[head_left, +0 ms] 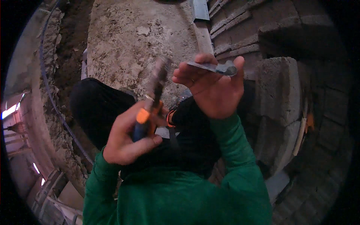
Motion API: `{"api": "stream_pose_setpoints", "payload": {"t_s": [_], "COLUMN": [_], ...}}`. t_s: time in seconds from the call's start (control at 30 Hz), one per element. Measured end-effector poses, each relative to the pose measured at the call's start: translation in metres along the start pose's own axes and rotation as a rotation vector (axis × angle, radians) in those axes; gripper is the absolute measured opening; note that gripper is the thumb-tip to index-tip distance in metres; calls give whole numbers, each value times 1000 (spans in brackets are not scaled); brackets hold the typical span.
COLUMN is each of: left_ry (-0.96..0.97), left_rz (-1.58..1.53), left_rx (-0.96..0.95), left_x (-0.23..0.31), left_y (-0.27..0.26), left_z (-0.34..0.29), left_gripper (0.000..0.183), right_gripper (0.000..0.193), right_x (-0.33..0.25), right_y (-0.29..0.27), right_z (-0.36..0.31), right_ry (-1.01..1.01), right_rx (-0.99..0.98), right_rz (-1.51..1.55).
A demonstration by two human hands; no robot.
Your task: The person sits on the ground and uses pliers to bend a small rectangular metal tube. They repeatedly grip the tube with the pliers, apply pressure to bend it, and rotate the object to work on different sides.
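My left hand [125, 133] is closed round a tool [143, 115] with a blue-and-orange handle. Its dark metal end, smeared by motion, points up and away from me, so its exact kind is unclear. To the right, my right hand [215, 92] is raised with its palm showing. A small grey metal piece [213, 68], flat and strip-like with a rounded knob at one end, lies across its fingers, the knob against the thumb. The tool's metal end is left of the right fingertips, apart from them. My legs are bent below the hands, in dark trousers [101, 105].
Rough, stained concrete [131, 41] stretches ahead of me. A metal channel [200, 10] lies at its far right edge. Stacked grey blocks [279, 90] stand close on the right. Along the left runs a thin hose or cable [56, 107].
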State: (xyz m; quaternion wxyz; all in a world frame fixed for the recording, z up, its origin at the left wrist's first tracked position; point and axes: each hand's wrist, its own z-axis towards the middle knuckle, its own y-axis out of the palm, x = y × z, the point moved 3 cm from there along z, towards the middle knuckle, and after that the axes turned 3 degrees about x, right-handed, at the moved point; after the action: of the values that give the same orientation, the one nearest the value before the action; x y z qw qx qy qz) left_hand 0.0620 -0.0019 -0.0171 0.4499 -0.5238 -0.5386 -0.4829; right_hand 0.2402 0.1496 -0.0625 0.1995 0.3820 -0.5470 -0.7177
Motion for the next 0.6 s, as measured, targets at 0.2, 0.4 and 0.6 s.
{"api": "stream_pose_setpoints", "payload": {"t_s": [0.2,0.4,0.6], "left_ry": [-64,-143,-321], "left_rz": [42,-144,-440], "left_rx": [-170,-257,-276], "left_x": [9,15,20], "left_y": [12,23,31], "left_z": [-4,-4,-13], "left_gripper": [29,38,52], "right_gripper": [89,89,82], "right_x": [0,-3,-10], "right_y": [10,6,5], "right_z": [1,0,-3], "right_ry": [-86,-99,-148], "right_rx": [-25,-18,-45], "right_rz": [-138,-241,-398]}}
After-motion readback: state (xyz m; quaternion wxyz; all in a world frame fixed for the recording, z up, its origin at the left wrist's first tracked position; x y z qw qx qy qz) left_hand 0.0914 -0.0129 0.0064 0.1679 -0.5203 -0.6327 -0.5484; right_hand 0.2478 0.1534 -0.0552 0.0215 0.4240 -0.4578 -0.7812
